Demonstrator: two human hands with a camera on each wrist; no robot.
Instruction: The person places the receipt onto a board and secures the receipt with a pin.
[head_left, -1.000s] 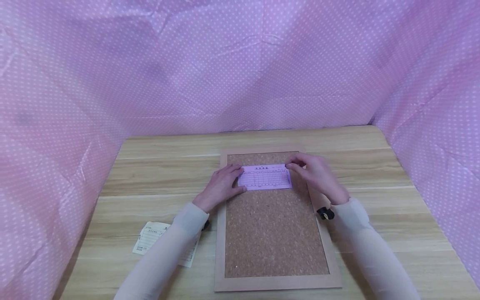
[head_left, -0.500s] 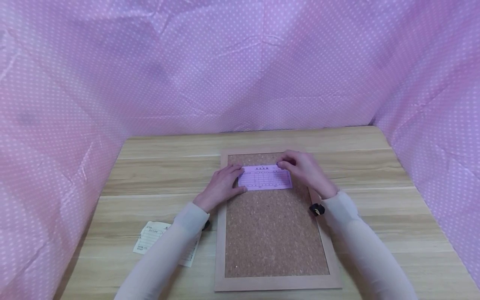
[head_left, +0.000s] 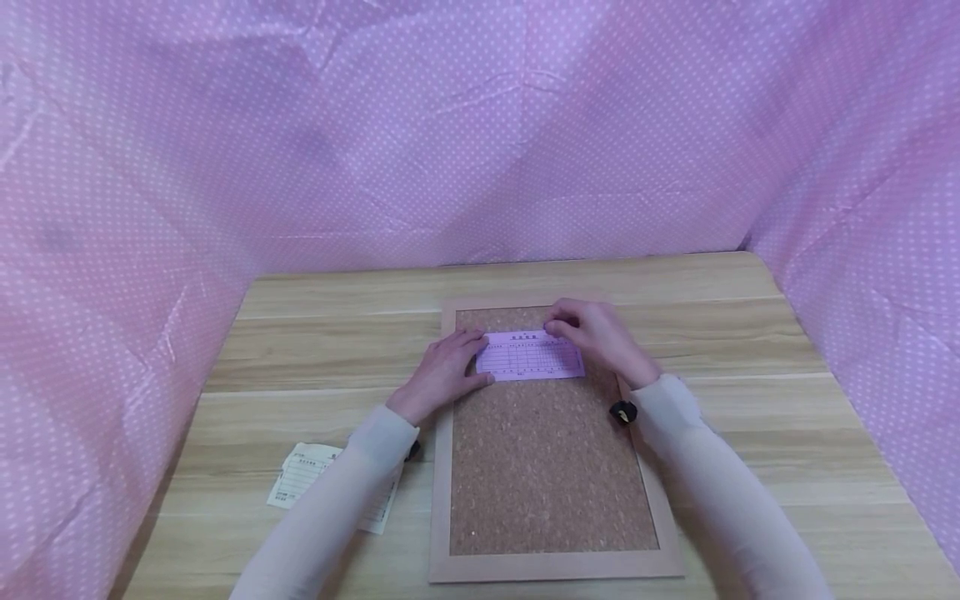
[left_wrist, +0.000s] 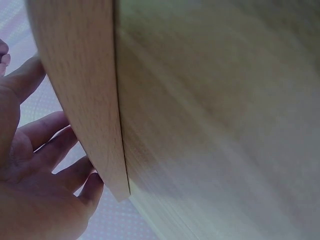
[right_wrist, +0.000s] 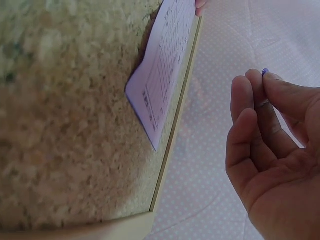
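Observation:
A pink printed slip (head_left: 528,357) lies near the top of a framed cork board (head_left: 551,467). My left hand (head_left: 442,372) rests at the slip's left end, fingers at its upper corner and thumb at its lower one. In the left wrist view, the fingers of this left hand (left_wrist: 45,155) extend over the board's wooden frame (left_wrist: 82,85). My right hand (head_left: 596,335) is at the slip's top edge, right of its middle. Between thumb and fingertips it pinches a small purple pin (right_wrist: 265,71), mostly hidden. In the right wrist view the slip's near corner (right_wrist: 145,107) lifts off the cork.
Left of the board, a pale printed slip (head_left: 303,475) lies on the wooden table (head_left: 757,375), partly covered by the left forearm. Pink dotted cloth (head_left: 480,150) hangs behind the table and along both sides.
My right hand has moved left along the slip's top edge, from its right corner towards the middle. The left hand, slip and board have stayed in place.

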